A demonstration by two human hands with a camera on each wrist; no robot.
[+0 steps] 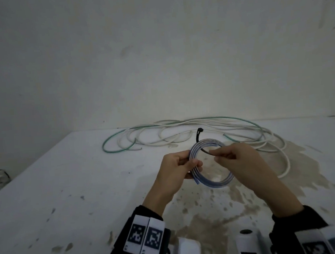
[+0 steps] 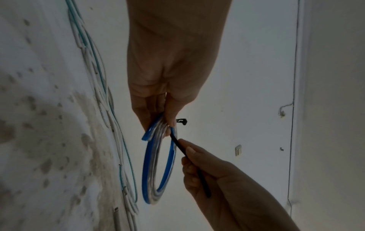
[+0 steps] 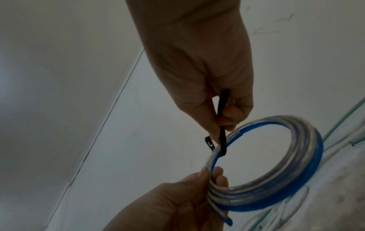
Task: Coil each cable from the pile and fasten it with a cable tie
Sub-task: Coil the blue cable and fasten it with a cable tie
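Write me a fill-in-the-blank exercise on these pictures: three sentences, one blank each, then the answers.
1. The left hand grips the coiled ____ cable.
2. The right hand pinches the strap of a ____ cable tie.
3. The loose white and green cables lie on the table, ____ the hands.

Missing words: blue; black; behind

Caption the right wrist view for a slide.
Right hand threads a black cable tie around the blue-and-clear cable coil.
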